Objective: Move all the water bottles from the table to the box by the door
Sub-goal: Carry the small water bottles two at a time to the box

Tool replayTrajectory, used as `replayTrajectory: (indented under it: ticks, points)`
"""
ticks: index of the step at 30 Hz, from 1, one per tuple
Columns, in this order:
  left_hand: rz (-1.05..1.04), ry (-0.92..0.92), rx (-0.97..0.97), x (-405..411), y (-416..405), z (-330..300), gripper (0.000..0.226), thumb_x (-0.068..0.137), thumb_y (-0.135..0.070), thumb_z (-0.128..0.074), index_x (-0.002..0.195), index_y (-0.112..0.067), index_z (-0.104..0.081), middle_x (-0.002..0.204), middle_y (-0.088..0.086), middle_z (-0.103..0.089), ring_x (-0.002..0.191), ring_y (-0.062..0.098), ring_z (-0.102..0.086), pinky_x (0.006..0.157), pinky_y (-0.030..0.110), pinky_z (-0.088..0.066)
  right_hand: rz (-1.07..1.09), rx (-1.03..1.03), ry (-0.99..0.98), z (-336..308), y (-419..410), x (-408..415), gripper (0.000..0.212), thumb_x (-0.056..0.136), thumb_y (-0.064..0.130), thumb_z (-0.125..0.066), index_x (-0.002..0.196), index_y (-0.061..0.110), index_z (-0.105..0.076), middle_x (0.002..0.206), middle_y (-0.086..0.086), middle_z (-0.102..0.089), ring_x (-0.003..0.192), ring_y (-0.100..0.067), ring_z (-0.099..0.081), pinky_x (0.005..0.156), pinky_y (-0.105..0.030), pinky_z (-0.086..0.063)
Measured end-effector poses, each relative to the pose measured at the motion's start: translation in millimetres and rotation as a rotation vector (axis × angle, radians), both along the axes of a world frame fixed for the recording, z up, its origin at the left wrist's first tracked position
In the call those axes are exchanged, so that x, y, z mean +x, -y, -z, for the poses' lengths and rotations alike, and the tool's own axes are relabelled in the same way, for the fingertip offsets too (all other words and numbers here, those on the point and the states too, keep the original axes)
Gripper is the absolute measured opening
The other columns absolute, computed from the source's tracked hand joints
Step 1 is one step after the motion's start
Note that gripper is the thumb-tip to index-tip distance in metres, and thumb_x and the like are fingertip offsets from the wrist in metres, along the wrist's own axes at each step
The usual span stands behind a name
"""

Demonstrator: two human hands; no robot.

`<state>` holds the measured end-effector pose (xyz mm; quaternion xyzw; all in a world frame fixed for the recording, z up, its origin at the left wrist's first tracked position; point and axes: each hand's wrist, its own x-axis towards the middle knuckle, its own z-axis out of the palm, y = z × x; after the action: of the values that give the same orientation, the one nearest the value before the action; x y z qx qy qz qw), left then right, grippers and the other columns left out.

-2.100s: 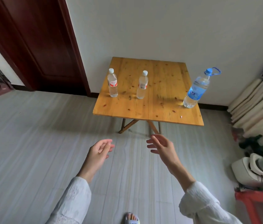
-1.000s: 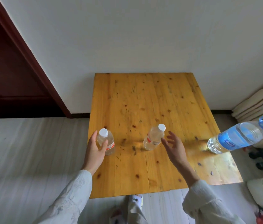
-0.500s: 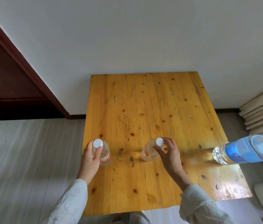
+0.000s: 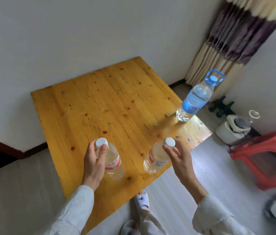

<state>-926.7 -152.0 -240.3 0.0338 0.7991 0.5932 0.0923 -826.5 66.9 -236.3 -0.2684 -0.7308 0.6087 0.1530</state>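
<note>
Two small clear water bottles with white caps and red-and-white labels are near the front edge of the wooden table. My left hand grips the left small bottle by its neck. My right hand holds the right small bottle at its neck with the fingertips. Both bottles look lifted or tilted over the table's front part. A large bottle with a blue label, cap and handle stands at the table's right edge. The box is not in view.
The table stands against a white wall. A red plastic stool and a white appliance are on the floor to the right, below a striped curtain. A dark door frame shows at the left. My slippered foot is under the table's edge.
My hands closed on the two small bottles' necks and drew them toward the table's front edge. The view swung to the right, and the stool and curtain came into sight.
</note>
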Motion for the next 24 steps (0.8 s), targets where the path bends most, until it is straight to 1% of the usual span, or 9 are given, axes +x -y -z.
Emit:
replayTrajectory:
  ticks: [2, 5, 8, 11, 15, 17, 20, 22, 24]
  points:
    - [0.076, -0.010, 0.030, 12, -20, -6, 0.022, 0.091, -0.034, -0.044, 0.111, -0.024, -0.048, 0.107, 0.001, -0.057, 0.098, 0.016, -0.054, 0.076, 0.023, -0.042, 0.107, -0.008, -0.009, -5, -3, 36, 0.027, 0.081, 0.026, -0.062, 0.105, 0.013, -0.060, 0.103, -0.003, -0.065, 0.102, -0.021, -0.059, 0.085, -0.027, -0.044]
    - [0.220, -0.010, 0.055, 37, -55, -12, 0.026, 0.093, -0.033, -0.044, 0.111, -0.017, -0.052, 0.103, 0.003, -0.058, 0.096, 0.019, -0.054, 0.078, 0.027, -0.041, 0.268, -0.010, -0.005, -12, -6, 94, 0.015, 0.083, 0.015, -0.062, 0.098, 0.014, -0.060, 0.093, 0.003, -0.064, 0.096, -0.022, -0.059, 0.084, -0.027, -0.045]
    - [0.419, -0.003, 0.072, 72, -95, -19, 0.030, 0.092, -0.038, -0.043, 0.107, -0.015, -0.054, 0.095, 0.001, -0.060, 0.090, 0.021, -0.056, 0.075, 0.030, -0.042, 0.426, 0.011, 0.004, -19, -10, 157, 0.013, 0.083, 0.017, -0.063, 0.096, 0.016, -0.061, 0.097, 0.000, -0.065, 0.099, -0.023, -0.061, 0.091, -0.032, -0.045]
    - [0.646, -0.035, 0.075, 120, -132, -26, 0.025, 0.090, -0.036, -0.044, 0.099, -0.016, -0.055, 0.085, -0.003, -0.059, 0.084, 0.019, -0.055, 0.071, 0.027, -0.041, 0.591, 0.047, -0.005, -27, -10, 226, 0.016, 0.082, 0.021, -0.064, 0.098, 0.020, -0.062, 0.104, 0.001, -0.066, 0.104, -0.018, -0.059, 0.095, -0.029, -0.043]
    - [0.932, -0.051, 0.083, 204, -174, -36, 0.028, 0.079, -0.048, -0.043, 0.089, -0.024, -0.054, 0.084, -0.003, -0.061, 0.083, 0.017, -0.056, 0.073, 0.029, -0.041, 0.826, 0.054, -0.037, -37, -4, 328, 0.016, 0.081, 0.020, -0.064, 0.096, 0.025, -0.062, 0.102, -0.001, -0.067, 0.105, -0.020, -0.060, 0.096, -0.032, -0.043]
    - [1.034, -0.058, 0.077, 243, -188, -38, 0.031, 0.079, -0.051, -0.042, 0.092, -0.025, -0.054, 0.087, -0.002, -0.062, 0.085, 0.016, -0.058, 0.072, 0.029, -0.043, 0.922, 0.037, -0.061, -42, -1, 372, 0.014, 0.080, 0.021, -0.064, 0.092, 0.027, -0.062, 0.095, 0.004, -0.068, 0.102, -0.018, -0.062, 0.091, -0.030, -0.046]
    - [1.185, -0.045, 0.078, 320, -209, -42, 0.030, 0.085, -0.043, -0.044, 0.098, -0.019, -0.056, 0.091, 0.003, -0.064, 0.088, 0.021, -0.059, 0.078, 0.037, -0.047, 1.090, 0.056, -0.063, -43, 12, 454, 0.015, 0.080, 0.022, -0.065, 0.094, 0.025, -0.062, 0.088, 0.011, -0.067, 0.093, -0.012, -0.064, 0.077, -0.016, -0.049]
    - [1.260, -0.038, 0.082, 377, -219, -47, 0.022, 0.087, -0.037, -0.046, 0.095, -0.020, -0.057, 0.088, 0.004, -0.064, 0.087, 0.024, -0.059, 0.077, 0.038, -0.045, 1.171, 0.060, -0.050, -44, 20, 510, 0.016, 0.080, 0.021, -0.065, 0.095, 0.024, -0.061, 0.089, 0.011, -0.067, 0.093, -0.013, -0.064, 0.074, -0.015, -0.049]
    - [1.337, -0.031, 0.106, 434, -228, -52, 0.024, 0.084, -0.043, -0.045, 0.089, -0.023, -0.057, 0.083, 0.002, -0.063, 0.082, 0.023, -0.059, 0.073, 0.036, -0.046, 1.246, 0.072, -0.040, -45, 28, 566, 0.015, 0.081, 0.022, -0.065, 0.094, 0.026, -0.061, 0.089, 0.011, -0.067, 0.092, -0.013, -0.064, 0.071, -0.013, -0.049]
